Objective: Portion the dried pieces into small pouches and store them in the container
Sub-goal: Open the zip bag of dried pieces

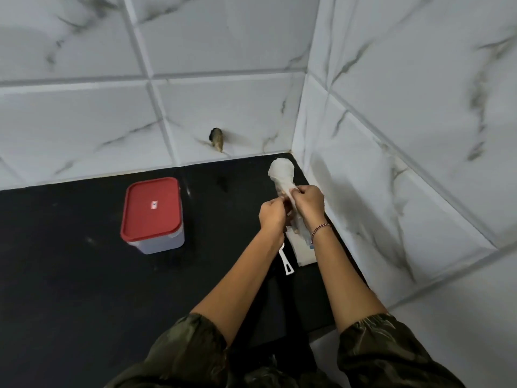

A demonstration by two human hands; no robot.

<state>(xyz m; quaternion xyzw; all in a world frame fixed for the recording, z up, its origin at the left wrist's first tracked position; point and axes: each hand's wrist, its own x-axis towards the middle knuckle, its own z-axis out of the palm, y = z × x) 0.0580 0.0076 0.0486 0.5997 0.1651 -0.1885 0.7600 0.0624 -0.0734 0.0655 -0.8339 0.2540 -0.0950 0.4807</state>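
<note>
Right of centre in the frame, both hands meet over the black counter [70,275]. The left hand [272,212] and right hand [307,203] have their fingers [297,192] curled, pinching the neck of a white pouch [281,170]. The red-lidded container [152,214] stands shut at centre left, well apart. A white handle [288,266] pokes out beneath the wrists.

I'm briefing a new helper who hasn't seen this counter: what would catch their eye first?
The red-lidded container stands closed on the black counter, at the left. Near the tiled corner, the left hand and right hand both grip a white pouch, its bulging end pointing into that corner.
</note>
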